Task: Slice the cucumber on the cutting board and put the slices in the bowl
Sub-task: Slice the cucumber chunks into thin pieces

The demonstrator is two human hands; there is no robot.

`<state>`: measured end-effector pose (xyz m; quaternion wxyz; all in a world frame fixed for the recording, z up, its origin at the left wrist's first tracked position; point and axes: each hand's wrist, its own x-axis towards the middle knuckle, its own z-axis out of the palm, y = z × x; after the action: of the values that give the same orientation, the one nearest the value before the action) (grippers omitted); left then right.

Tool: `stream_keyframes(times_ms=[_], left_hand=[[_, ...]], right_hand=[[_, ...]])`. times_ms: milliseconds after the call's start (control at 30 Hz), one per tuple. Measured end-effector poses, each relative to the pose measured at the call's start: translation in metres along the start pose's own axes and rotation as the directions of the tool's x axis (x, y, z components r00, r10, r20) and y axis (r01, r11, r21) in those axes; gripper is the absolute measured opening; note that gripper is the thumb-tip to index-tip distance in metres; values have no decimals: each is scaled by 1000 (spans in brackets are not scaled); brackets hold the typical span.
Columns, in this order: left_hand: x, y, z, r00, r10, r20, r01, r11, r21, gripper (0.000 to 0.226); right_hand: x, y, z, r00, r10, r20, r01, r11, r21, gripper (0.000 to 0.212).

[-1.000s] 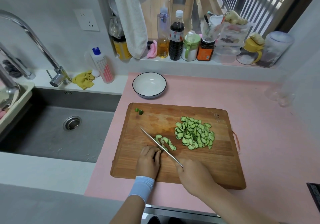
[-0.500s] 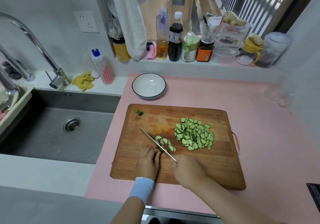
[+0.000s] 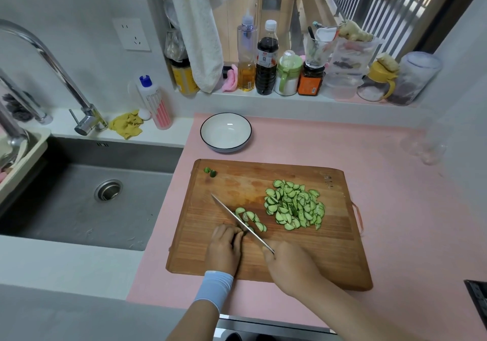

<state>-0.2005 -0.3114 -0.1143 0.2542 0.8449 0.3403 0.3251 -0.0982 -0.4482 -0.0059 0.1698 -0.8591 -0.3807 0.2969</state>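
Pink counter (image 3: 390,161) | 1 cutting board (image 3: 329,259) | 1 bowl (image 3: 226,133) | 1 knife (image 3: 232,215) | 2 slice heaps (image 3: 293,206)

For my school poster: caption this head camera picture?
Right hand cuts with a knife beside the left hand; cucumber slices pile on the board, bowl empty.

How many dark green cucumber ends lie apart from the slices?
2: one cucumber end and a second right beside it, at the cutting board's far left corner. The left hand may hide another.
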Motion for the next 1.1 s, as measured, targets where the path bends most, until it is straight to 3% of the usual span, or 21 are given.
stream_keyframes(times_ms=[667,1100], left_hand=[[-1,-6,1,1000,-5,22,5,1000,-14,13],[-2,-7,3,1000,6,10,-6,1000,-26,9]], right_hand=[[27,-10,1,995,77,66,-81,995,56,36],[-4,2,0,1000,24,17,-25,998,55,42]])
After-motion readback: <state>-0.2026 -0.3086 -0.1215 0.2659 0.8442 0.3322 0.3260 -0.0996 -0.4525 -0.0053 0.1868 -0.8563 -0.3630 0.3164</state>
